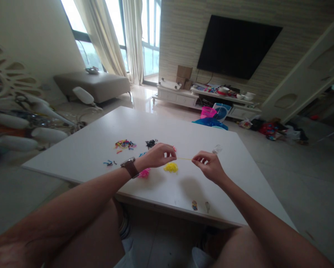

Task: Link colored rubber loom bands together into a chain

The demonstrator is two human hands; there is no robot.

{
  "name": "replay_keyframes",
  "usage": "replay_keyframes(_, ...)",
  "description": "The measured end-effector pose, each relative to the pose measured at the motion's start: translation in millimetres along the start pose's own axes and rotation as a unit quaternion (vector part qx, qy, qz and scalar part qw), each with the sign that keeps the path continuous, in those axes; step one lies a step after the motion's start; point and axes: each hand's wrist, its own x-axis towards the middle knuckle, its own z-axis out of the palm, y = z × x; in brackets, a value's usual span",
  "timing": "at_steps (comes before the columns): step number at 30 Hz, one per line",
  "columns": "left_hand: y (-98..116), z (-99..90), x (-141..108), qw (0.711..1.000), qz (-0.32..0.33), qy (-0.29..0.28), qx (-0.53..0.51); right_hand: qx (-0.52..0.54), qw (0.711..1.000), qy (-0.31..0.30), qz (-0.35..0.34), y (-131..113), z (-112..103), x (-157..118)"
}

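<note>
A thin yellow band (184,159) is stretched between my two hands above the white table. My left hand (159,155), with a watch (129,167) on its wrist, pinches one end. The other end is pinched by my right hand (210,164). Just below the band lies a pile of yellow bands (171,168). Pink bands (144,173) sit partly hidden under my left wrist, and a few blue bands (142,154) show behind it. Farther back are a black pile (150,143) and a mixed-colour pile (125,144).
Several loose dark and blue pieces (109,163) lie at the table's left. A clear item (217,148) is beyond my right hand. Two small flat items, one patterned (194,205) and one pale (207,207), lie by the near edge of the white table (222,193).
</note>
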Motion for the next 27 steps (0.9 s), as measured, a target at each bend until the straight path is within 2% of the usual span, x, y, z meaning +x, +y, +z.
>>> replay_keyframes(8, 7, 9.3, -1, 0.999, 0.028, -0.026, 0.006, 0.006, 0.999, -0.029, -0.029, -9, 9, -5)
replay_keyframes(16, 3, 9.4, -5, 0.999, -0.004, -0.019, -0.034, 0.002, 0.999, -0.019, -0.039, -10, 8, -6)
replay_keyframes(22, 16, 23.9, -3, 0.999, -0.003, -0.048, -0.020, 0.002, 0.998, -0.039, -0.051, -11, 15, -9)
replay_keyframes(27, 16, 32.1, 0, 0.999, -0.012, -0.035, 0.003, -0.002, 0.997, -0.050, -0.058, -12, 15, -9)
